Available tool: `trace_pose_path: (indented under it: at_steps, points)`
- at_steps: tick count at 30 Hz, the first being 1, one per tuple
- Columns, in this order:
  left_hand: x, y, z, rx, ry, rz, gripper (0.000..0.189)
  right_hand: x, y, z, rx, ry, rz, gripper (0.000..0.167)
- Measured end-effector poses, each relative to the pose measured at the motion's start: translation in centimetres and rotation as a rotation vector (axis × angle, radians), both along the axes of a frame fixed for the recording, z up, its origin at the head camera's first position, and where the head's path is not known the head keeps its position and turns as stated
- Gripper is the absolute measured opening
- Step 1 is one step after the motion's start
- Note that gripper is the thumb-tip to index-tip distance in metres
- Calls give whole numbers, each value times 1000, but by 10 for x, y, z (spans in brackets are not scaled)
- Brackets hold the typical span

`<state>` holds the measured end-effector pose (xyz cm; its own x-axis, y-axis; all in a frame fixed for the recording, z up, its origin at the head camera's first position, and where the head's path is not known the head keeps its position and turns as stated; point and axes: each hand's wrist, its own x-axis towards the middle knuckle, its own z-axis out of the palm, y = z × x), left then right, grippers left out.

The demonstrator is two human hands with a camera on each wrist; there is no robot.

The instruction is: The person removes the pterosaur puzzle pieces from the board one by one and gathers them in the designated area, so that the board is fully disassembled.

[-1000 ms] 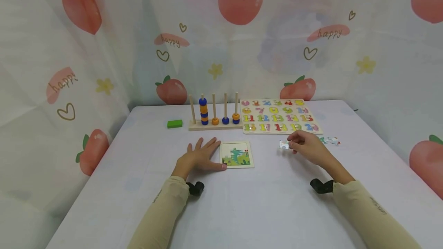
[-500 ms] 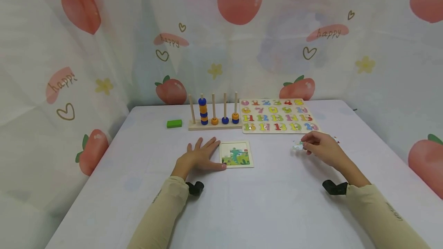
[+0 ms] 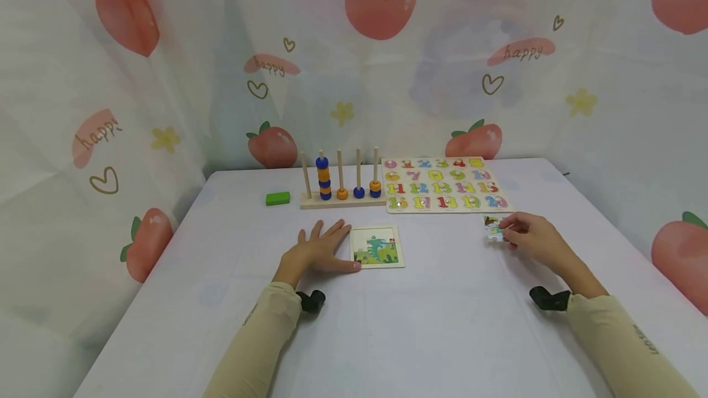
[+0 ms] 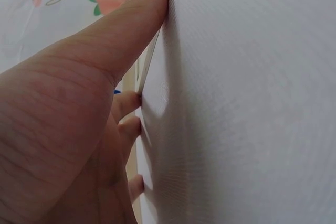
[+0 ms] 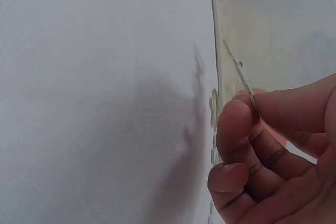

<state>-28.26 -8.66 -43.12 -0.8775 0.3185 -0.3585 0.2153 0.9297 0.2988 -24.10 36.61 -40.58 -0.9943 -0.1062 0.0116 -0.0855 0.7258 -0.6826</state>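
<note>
My left hand (image 3: 316, 254) lies spread at the left side of a small framed dinosaur puzzle (image 3: 378, 226). Its thumb rests on the lower left corner of the frame, the index fingertip at the upper left one; in the left wrist view the thumb (image 4: 131, 22) touches the frame's edge. Part of the puzzle's picture is filled with green and teal pieces, and its top left is bare. Off to the right, my right hand (image 3: 533, 241) pinches a jigsaw piece (image 3: 491, 228) between thumb and fingers, raised over the table. Seen edge-on in the right wrist view, that piece (image 5: 239, 70) is thin.
More loose puzzle pieces (image 5: 213, 109) lie on the table behind the right hand, hidden in the head view. At the back stand a number board (image 3: 442, 197) and a peg rack with blue and orange beads (image 3: 343, 202). A green block (image 3: 278, 198) sits left of the rack.
My right hand has moved to the right with the jigsaw piece, which has turned and now shows a brown and green corner. The left hand and the framed puzzle have stayed put.
</note>
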Motion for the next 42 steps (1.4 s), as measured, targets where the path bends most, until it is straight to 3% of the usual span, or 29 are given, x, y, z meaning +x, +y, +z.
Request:
trace_pose_path:
  at_steps: [12, 19, 31, 42]
  points:
    - [4, -2, 5, 2, -9, -7, 106, -7, 5, -6, 39, -62, -31, 25]
    - [8, -2, 12, 19, 1, -20, 103, -12, 5, -10, 118, -66, -69, 23]
    - [4, -1, 6, 19, -3, -3, 106, -18, 5, -5, 284, -19, -45, 15]
    - [3, -1, 4, 16, -4, -7, 106, -20, 1, -5, 371, -55, -39, 22]
